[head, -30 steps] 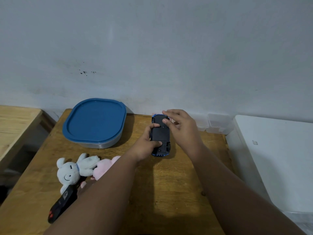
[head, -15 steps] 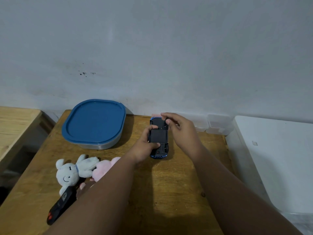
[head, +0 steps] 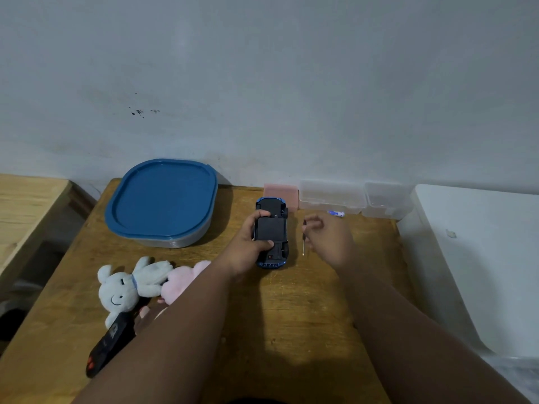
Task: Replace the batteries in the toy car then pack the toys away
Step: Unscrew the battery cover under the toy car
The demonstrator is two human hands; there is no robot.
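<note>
Screwdriver (head: 303, 243) now pinched in right hand (head: 332, 240), off the toy car (head: 271, 231) (left hand (head: 243, 250) still clamps it).

Place: home room, by the look of it.
Furniture: worn wooden desk (head: 291, 322) against a scuffed pale wall (head: 291, 83).
On the desk: white plush rabbit (head: 122, 290) left, blue-lidded tub (head: 163, 199) back left, clear boxes (head: 332, 196) back right.

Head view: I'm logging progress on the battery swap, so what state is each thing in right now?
Toy car: upside down on the table, battery cover looks closed.
Left hand: grips the toy car.
Right hand: pinches the screwdriver.
Screwdriver: tip down, beside the car.
Container: blue lid on.
White plush rabbit: lying on the table.
Remote control: lying on the table.
</note>
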